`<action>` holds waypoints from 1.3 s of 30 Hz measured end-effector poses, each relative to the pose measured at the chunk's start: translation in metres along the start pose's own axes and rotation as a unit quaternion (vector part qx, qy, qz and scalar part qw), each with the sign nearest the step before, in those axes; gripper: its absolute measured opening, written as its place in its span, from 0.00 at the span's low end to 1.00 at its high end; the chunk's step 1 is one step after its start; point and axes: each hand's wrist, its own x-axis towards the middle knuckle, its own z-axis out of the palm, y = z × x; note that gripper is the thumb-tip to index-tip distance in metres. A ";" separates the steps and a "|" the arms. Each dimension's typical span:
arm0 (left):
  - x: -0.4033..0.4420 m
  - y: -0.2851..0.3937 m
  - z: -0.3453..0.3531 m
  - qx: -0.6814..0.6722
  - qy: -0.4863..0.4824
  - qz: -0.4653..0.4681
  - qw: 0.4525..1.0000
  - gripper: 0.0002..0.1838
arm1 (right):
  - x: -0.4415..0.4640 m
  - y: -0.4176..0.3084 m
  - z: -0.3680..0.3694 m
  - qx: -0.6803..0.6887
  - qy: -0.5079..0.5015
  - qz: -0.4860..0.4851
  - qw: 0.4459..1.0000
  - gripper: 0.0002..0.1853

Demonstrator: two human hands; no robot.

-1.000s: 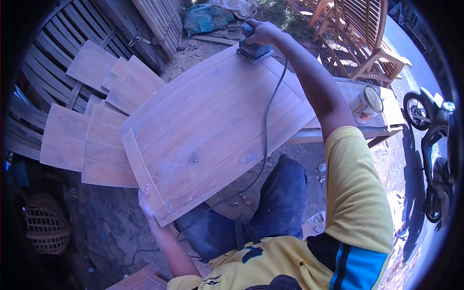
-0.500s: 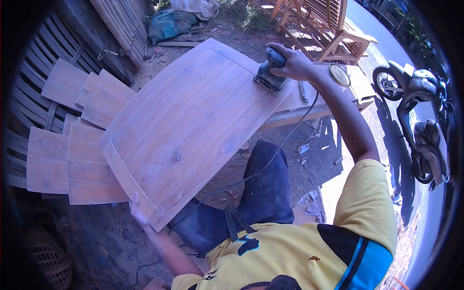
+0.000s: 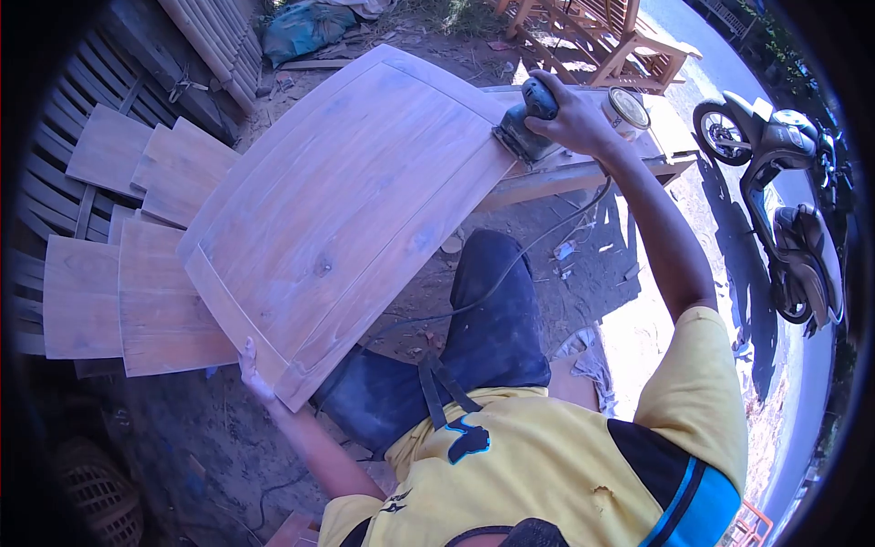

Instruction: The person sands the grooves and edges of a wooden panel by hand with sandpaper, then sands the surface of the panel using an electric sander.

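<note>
A large framed wooden panel [image 3: 337, 210] slants across the view, its near corner over my lap. My left hand [image 3: 258, 372] grips its lower left edge, fingertips showing along the rim and the rest partly behind the panel. My right hand [image 3: 576, 118] is wrapped round the top of an electric sander [image 3: 524, 135]. The sander is at the panel's far right edge, its base tilted; I cannot tell whether the base touches the wood. Its cord [image 3: 497, 290] runs down across my leg. Pale dust coats the panel's surface.
Several smaller wooden boards [image 3: 82, 296] lean on dark slats at the left. Behind the sander, a low wooden bench [image 3: 670, 169] carries a round tin [image 3: 627, 108]. A slatted wooden chair [image 3: 629, 59] stands at the back, a motorbike [image 3: 788, 196] at the right, a woven basket [image 3: 100, 492] lower left.
The sander in my right hand has moved right, to the panel's edge, and tilted. The panel has shifted slightly up and left, with my left hand still on its edge.
</note>
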 end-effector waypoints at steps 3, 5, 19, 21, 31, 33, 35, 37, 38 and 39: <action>-0.002 0.002 0.004 0.009 -0.032 -0.041 0.999 0.34 | -0.011 -0.003 0.013 -0.007 0.026 -0.022 0.999 0.46; -0.016 0.005 0.034 -0.032 0.022 -0.010 0.999 0.33 | -0.041 -0.041 0.023 0.001 0.038 -0.056 0.998 0.47; -0.010 0.009 0.014 -0.007 0.014 -0.041 0.999 0.29 | -0.182 -0.147 0.078 0.088 0.023 -0.181 0.979 0.55; -0.011 0.008 0.011 -0.014 0.024 -0.047 0.999 0.29 | -0.154 -0.113 0.072 0.101 0.127 -0.124 0.979 0.48; 0.003 -0.003 0.001 -0.044 0.019 0.016 0.999 0.29 | -0.044 -0.114 0.046 -0.048 0.040 -0.116 0.991 0.44; 0.007 -0.005 -0.001 -0.054 0.001 0.003 0.999 0.28 | -0.048 -0.168 0.061 -0.002 -0.033 -0.095 0.995 0.44; 0.006 -0.006 0.000 -0.081 0.003 -0.010 0.997 0.29 | -0.060 -0.218 0.081 0.034 -0.043 -0.178 0.983 0.45; 0.003 -0.007 -0.003 -0.090 0.006 -0.006 0.996 0.29 | -0.075 -0.271 0.101 0.062 -0.095 -0.213 0.970 0.46; 0.004 -0.009 0.001 -0.099 0.007 -0.003 0.995 0.29 | -0.087 -0.298 0.104 0.064 -0.113 -0.235 0.963 0.46; -0.003 -0.007 0.011 -0.101 -0.004 -0.006 0.995 0.29 | -0.096 -0.315 0.115 0.093 -0.120 -0.270 0.951 0.46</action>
